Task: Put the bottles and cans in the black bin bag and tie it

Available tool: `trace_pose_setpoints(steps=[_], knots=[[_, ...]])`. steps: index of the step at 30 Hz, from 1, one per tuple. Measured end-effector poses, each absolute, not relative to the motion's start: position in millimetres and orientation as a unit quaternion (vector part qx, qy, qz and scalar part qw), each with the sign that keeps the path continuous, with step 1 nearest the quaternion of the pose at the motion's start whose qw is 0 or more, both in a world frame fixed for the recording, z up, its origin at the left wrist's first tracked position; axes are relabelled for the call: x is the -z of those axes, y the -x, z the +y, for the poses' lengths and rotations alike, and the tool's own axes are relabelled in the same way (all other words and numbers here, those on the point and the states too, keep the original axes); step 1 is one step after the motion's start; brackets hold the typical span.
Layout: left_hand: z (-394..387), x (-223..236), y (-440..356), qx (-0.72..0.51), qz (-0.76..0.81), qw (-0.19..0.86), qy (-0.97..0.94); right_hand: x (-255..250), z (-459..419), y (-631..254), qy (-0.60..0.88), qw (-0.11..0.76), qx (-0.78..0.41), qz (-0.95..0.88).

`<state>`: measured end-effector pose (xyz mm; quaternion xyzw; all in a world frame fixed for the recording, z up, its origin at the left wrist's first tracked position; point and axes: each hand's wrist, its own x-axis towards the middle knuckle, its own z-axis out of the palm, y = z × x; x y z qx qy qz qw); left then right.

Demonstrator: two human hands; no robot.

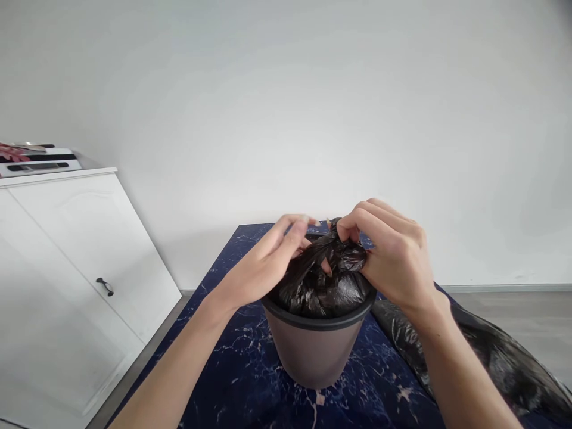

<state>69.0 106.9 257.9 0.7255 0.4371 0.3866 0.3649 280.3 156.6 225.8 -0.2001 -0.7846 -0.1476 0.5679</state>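
A black plastic trash bag (330, 295) sits inside a brown-grey trash bin (315, 348) with a black rim. Its top is gathered into a twisted, looped bunch above the bin. My right hand (391, 256) is closed, its fingers pinching the gathered plastic on the right side. My left hand (268, 256) is at the left of the bunch, thumb and fingers apart and touching the plastic. One fingertip pokes out through the folds at the bunch's front; it seems to belong to the left hand. Some of the left fingers are hidden behind the plastic.
The bin stands on a dark blue marble-patterned table (241, 369). More black plastic (496, 357) lies along the table's right side, partly under my right forearm. A white cabinet (80, 268) with objects (40, 159) on top stands at left. A pale wall (313, 107) rises behind.
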Motion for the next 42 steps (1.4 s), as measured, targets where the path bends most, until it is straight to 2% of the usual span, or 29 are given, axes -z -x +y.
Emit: trace_pose_setpoints(steps=[3, 9, 15, 20, 27, 36, 42], knots=[[117.8, -257.3, -69.9, -0.406, 0.461, 0.370, -0.697, -226.5, 156.4, -278.4, 0.188, 0.559, 0.157, -0.792], [131.2, -260.4, -70.0, -0.310, 0.450, 0.455, -0.703, -224.3, 160.3, -276.5, 0.181, 0.540, 0.167, -0.805], [133.7, -260.6, -68.4, -0.339, 0.449, 0.476, -0.676, -223.0, 162.1, -277.5, 0.182, 0.512, 0.177, -0.821], [136.7, -265.5, -65.4, -0.272, 0.434, 0.497, -0.701, -223.4, 161.5, -278.7, 0.184, 0.505, 0.173, -0.826], [142.2, -265.1, -60.0, -0.256, 0.406, 0.569, -0.668, -223.2, 162.1, -281.4, 0.184, 0.487, 0.161, -0.838], [140.5, -265.5, -60.1, -0.288, 0.416, 0.539, -0.673, -225.6, 160.8, -283.4, 0.186, 0.477, 0.145, -0.847], [140.0, -266.5, -59.5, -0.316, 0.461, 0.446, -0.699, -229.6, 156.7, -295.6, 0.190, 0.461, 0.097, -0.861]])
